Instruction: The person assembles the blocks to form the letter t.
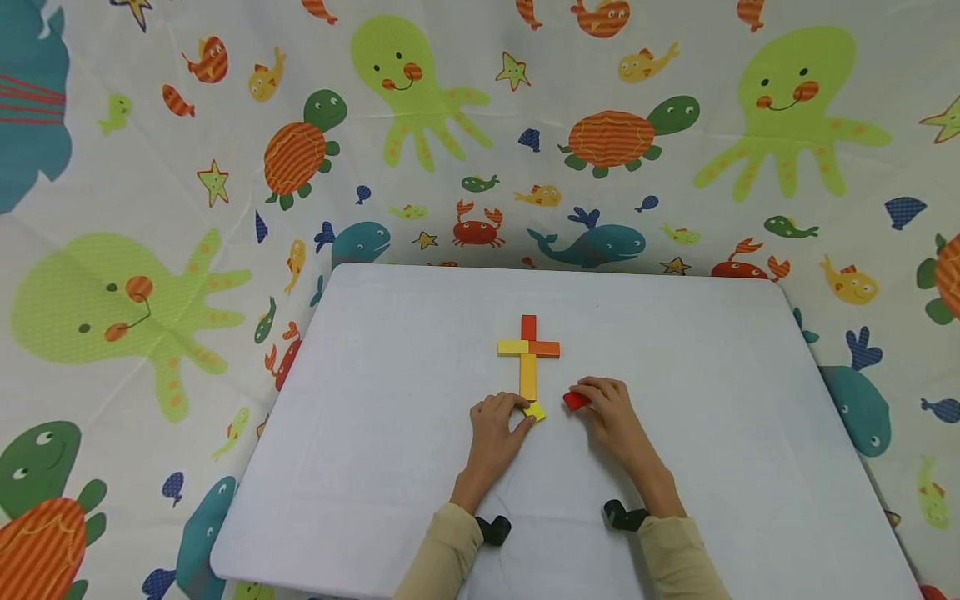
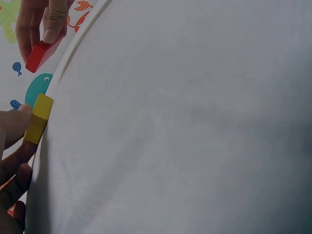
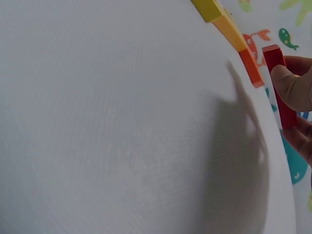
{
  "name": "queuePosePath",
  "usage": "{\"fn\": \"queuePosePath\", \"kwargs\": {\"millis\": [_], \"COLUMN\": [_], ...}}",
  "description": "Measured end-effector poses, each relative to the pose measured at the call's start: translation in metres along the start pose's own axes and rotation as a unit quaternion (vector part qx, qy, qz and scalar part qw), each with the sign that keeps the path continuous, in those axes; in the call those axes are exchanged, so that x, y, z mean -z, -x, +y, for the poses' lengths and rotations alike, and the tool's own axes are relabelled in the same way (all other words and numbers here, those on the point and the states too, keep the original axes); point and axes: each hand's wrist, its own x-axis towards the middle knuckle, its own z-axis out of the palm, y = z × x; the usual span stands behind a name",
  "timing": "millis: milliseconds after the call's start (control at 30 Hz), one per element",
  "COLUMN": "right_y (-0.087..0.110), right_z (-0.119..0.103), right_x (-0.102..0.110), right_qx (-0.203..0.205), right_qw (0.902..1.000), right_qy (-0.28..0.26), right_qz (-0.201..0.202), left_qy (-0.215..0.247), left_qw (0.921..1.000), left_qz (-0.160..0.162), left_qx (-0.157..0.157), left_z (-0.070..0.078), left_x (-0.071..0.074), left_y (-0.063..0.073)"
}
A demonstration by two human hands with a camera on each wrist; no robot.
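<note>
My left hand [image 1: 497, 429] pinches a small yellow block [image 1: 536, 411] between thumb and fingers, close below the lower end of a cross of flat blocks. In the right hand [image 1: 613, 417] is a red block [image 1: 576, 401], gripped by thumb and fingertips over the table, right of the cross. The cross has a red-orange block [image 1: 528, 326] on top, an orange block [image 1: 546, 350] to the right, a light yellow block [image 1: 512, 347] to the left and an amber block [image 1: 528, 377] as its stem. In the right wrist view the red block [image 3: 280, 92] looks long and slim.
All the blocks are over a white table [image 1: 360, 400] with rounded corners. Behind it and at its sides hangs a cloth [image 1: 450, 75] printed with sea animals. Black wrist cameras [image 1: 493, 531] sit at both cuffs, just under the hands.
</note>
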Motion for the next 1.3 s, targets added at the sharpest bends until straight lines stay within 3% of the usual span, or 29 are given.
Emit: {"fn": "queuePosePath", "kwargs": {"millis": [833,1300], "right_y": [0.013,0.018], "right_z": [-0.012,-0.017], "right_x": [-0.004,-0.009], "right_qx": [-0.006,-0.001], "right_qw": [0.9999,0.9999], "right_qy": [0.008,0.007], "right_qz": [-0.006,0.01], "left_qy": [0.009,0.021], "left_qw": [0.9999,0.9997], "left_qz": [-0.007,-0.005], "left_qx": [0.001,0.005], "left_z": [-0.003,0.002], "left_x": [-0.004,0.001], "left_y": [0.0,0.0]}}
